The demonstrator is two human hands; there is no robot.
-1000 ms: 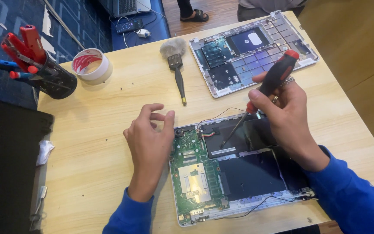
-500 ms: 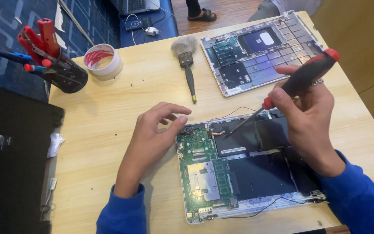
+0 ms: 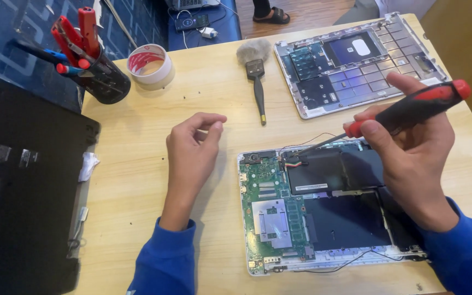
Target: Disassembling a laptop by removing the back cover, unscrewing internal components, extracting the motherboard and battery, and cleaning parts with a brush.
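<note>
- My right hand (image 3: 411,158) grips the red-and-black screwdriver (image 3: 411,109); its long axis slants down-left, tip at the top edge of the opened laptop (image 3: 323,213), by the black battery (image 3: 329,172).
- My left hand (image 3: 192,150) rests loosely curled and empty on the wooden table (image 3: 132,164), just left of the green board (image 3: 269,213).
- The right hand is nearer the work.
- The tip's exact seat is too small to make out.

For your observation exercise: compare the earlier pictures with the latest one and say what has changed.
The left hand slid left, off the opened white laptop base, onto the wooden table. The right hand keeps gripping the red-and-black screwdriver, tip at the laptop's top edge. Brush, tape roll and tool cup stayed put.
</note>
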